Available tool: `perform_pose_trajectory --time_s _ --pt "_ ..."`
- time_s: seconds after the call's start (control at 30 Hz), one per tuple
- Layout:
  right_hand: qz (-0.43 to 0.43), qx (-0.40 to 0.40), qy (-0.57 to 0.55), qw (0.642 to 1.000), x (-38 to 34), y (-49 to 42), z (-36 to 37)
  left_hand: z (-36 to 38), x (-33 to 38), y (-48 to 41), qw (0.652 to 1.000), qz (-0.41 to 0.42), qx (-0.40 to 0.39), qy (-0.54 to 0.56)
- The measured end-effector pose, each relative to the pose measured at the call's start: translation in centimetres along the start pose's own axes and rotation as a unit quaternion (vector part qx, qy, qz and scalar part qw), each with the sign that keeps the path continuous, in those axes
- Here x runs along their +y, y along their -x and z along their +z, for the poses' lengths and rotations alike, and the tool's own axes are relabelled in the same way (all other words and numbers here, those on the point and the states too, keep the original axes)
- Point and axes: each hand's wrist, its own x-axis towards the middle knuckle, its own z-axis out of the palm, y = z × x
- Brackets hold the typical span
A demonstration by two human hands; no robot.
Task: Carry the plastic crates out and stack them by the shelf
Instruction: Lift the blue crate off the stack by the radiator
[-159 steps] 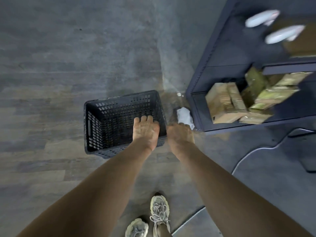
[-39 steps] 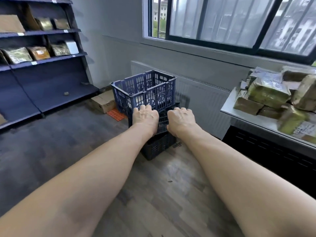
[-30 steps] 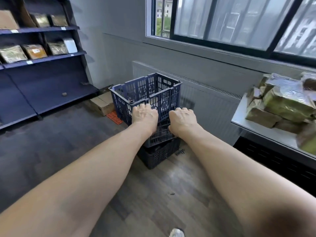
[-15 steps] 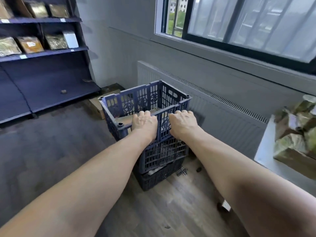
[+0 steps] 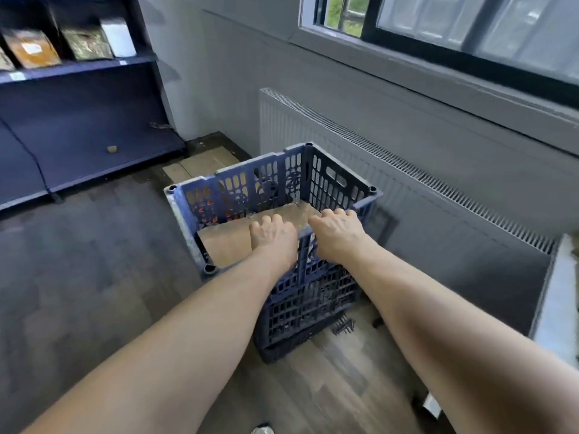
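A blue perforated plastic crate point(image 5: 250, 189) tops a stack of darker crates point(image 5: 313, 308) on the wooden floor beside the radiator. A flat cardboard sheet point(image 5: 228, 242) lies inside it. My left hand point(image 5: 272, 238) lies over the crate's near rim, fingers curled down into the crate. My right hand point(image 5: 336, 233) is beside it on the same rim, fingers curled over the edge. The dark blue shelf point(image 5: 78, 142) stands at the left, a few steps from the stack.
A white radiator point(image 5: 407, 183) runs along the wall under the window, right behind the stack. A cardboard box point(image 5: 203, 162) lies on the floor beyond the crate. A pale table edge point(image 5: 551, 292) juts in at the right. Small black parts point(image 5: 343, 325) lie by the stack's base.
I left a black crate on the floor by another shelf and walked to this stack. Over the last second my hands came up to it and now lie on the top crate's near rim.
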Motion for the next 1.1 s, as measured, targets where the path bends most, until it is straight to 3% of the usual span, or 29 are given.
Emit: perform_pose_trajectory --time_s 0.3,0.67,0.8,1.1 --pt "-0.050 -0.054 0.021 0.997 0.8 -7.6 2.8 2.7 0.0 -6.6 0.997 -0.006 -0.067 0.027" --pt "-0.156 -0.136 0.044 0.977 3.2 -12.1 5.1 4.5 2.5 -9.6 0.980 -0.100 -0.164 0.054" --pt "-0.192 -0.161 0.034 0.967 3.8 -12.6 6.1 5.3 3.7 -9.7 0.974 -0.137 -0.166 0.071" --pt "-0.243 -0.115 0.058 0.961 3.5 -13.4 7.4 6.6 4.1 -9.8 0.970 -0.194 -0.120 0.087"
